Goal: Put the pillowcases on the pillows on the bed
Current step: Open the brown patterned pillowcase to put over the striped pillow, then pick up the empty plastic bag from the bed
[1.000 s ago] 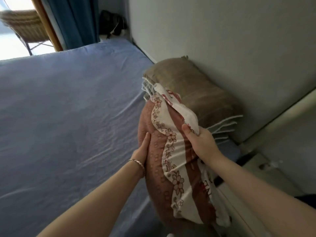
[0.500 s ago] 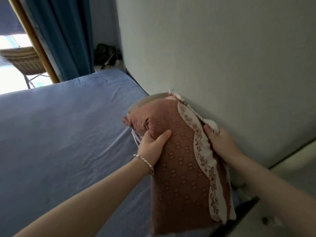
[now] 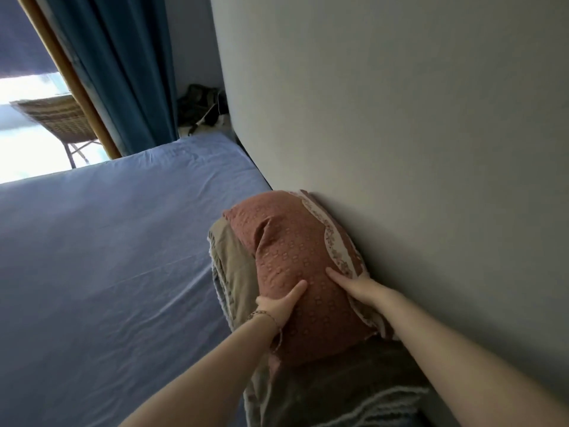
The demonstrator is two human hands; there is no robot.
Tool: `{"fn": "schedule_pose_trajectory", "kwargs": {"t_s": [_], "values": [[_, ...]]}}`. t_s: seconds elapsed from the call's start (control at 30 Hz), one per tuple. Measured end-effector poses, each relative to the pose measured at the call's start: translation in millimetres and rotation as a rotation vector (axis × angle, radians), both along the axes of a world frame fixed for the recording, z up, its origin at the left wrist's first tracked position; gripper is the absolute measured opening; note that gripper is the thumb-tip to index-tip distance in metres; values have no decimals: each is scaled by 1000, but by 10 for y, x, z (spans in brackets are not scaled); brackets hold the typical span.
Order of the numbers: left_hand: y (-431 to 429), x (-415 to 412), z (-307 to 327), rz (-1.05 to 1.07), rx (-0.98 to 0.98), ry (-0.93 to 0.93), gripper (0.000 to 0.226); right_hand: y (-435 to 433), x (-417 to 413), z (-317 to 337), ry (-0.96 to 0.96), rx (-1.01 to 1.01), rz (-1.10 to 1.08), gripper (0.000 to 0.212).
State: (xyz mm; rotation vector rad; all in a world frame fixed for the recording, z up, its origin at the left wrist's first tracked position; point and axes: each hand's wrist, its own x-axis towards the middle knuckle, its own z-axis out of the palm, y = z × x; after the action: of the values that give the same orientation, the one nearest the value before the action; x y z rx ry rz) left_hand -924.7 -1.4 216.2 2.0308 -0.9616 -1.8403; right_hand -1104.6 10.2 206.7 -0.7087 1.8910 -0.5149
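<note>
The bed (image 3: 107, 257) is covered by a blue sheet (image 3: 92, 318), stretched flat with faint creases running across it. It fills the left and middle of the view, and its right edge runs along the grey wall (image 3: 400, 149). One tan pillow (image 3: 234, 272) with a pale fringed edge lies directly on the sheet, against the wall. A red-brown pillow (image 3: 292, 251) is stacked on top of it.
</note>
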Motion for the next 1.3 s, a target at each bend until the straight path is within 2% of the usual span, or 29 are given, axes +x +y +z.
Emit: {"fn": "schedule_pose_trajectory", "kwargs": {"t_s": [0.07,0.2,0.23,0.3,0.33,0.37,0.4,0.43,0.47,0.5,0.53,0.57,0.6,0.63,0.67,0.7,0.77,0.8,0.83,0.9,0.93,0.97,1.07,1.1,1.2,1.23,1.3], "values": [[-17,-81,-23,-6,-15,-45,118,-36,-105,-103,49,53,-67,126],[-210,-249,206,-61,-149,-160,105,-241,-271,128,248,-40,-18,78],[-249,-260,330,-103,-206,-176,100,-305,-330,256,224,-80,3,66],[-277,-226,460,-241,-258,-215,90,-336,-440,436,11,-70,62,49],[-249,-168,446,-350,-245,-237,87,-300,-462,464,-67,23,108,47],[-193,-119,427,-458,-185,-260,85,-258,-452,430,-24,168,263,51],[-134,-60,380,-559,-87,-270,82,-217,-420,354,107,333,456,58],[-138,18,295,-624,20,-271,78,-244,-403,247,278,448,650,61],[-193,82,236,-593,99,-243,75,-317,-379,145,482,474,729,57],[-294,110,232,-478,145,-191,72,-415,-355,100,608,380,669,51],[-421,137,188,-303,120,-153,70,-545,-368,73,613,214,497,50],[-578,169,108,-117,53,-119,73,-698,-346,33,530,58,328,56],[-716,166,15,62,-22,-78,80,-814,-338,18,431,-38,205,72],[-874,170,-97,205,-100,-60,89,-961,-287,-73,327,-73,173,85],[-987,142,-173,286,-190,-46,93,-1035,-217,-131,312,-57,195,92],[-1078,121,-234,313,-277,-54,89,-1053,-151,-233,354,6,257,92],[-1216,80,-326,266,-471,-137,64,-1092,-58,-276,537,46,381,83],[-1254,81,-337,224,-581,-203,55,-1100,-10,-206,645,-45,452,77],[-1276,102,-370,170,-692,-245,50,-1098,48,-109,755,-235,537,72],[-1238,174,-405,39,-819,-232,50,-1082,242,-12,790,-570,683,71],[-1222,207,-435,-25,-795,-232,51,-1041,347,-18,765,-584,751,70],[-1228,290,-499,-67,-728,-253,52,-987,471,-66,779,-515,833,69],[-1127,590,-510,-241,-304,-500,43,-970,655,-231,929,-267,991,71],[-1080,684,-496,-298,-231,-558,40,-1030,673,-209,953,-196,1002,72],[-670,1022,-380,-430,-167,-513,35,-1064,959,-22,1034,-65,1024,66],[-532,1121,-354,-470,-167,-502,34,-1024,1098,18,1055,-90,1034,59],[-273,1439,-278,-479,-172,-486,32,-868,1506,75,981,-221,1160,42]]}}
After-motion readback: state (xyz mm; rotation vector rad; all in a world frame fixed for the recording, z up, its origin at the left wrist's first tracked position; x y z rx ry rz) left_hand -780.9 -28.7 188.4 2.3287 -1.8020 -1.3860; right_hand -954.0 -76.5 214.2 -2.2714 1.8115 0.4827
